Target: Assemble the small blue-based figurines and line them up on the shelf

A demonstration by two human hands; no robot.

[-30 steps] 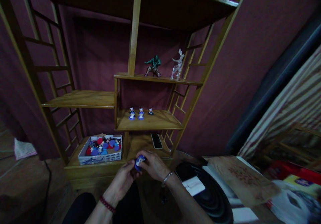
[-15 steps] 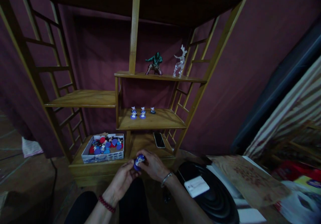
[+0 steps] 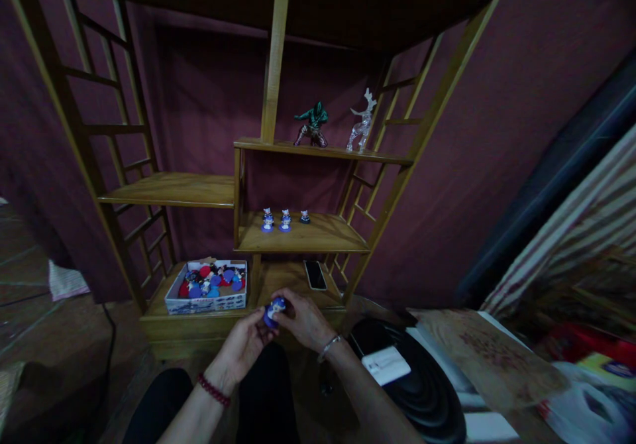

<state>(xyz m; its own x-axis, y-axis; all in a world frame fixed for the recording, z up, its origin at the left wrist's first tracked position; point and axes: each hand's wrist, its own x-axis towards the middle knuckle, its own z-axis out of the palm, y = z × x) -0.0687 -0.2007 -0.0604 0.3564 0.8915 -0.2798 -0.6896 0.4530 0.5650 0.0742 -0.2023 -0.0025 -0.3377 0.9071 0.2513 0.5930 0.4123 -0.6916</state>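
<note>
Between my two hands, in front of the shelf unit, is a small purple and white figurine point(image 3: 274, 311) on a round purple base. My left hand point(image 3: 247, 340) grips its base from the left with fingers closed. From the right, the fingertips of my right hand point(image 3: 304, 319) pinch its upper part. On the middle shelf point(image 3: 318, 235) stand several similar figurines in two rows; a purple figurine point(image 3: 285, 223) is in the front row and a darker figurine point(image 3: 305, 217) is at the right end of the back row.
An open box point(image 3: 206, 303) of mixed figurines sits on the lower left shelf. A phone point(image 3: 315, 275) lies on the lower right shelf. Higher up stand a green warrior statue point(image 3: 313, 124) and a clear deer statue point(image 3: 362, 122). A black round stool point(image 3: 422, 391) carries a white box point(image 3: 386, 365).
The view has shifted slightly, so the shelf appears a little further right. Both hands still hold the figurine, which looks slightly turned and raised.
</note>
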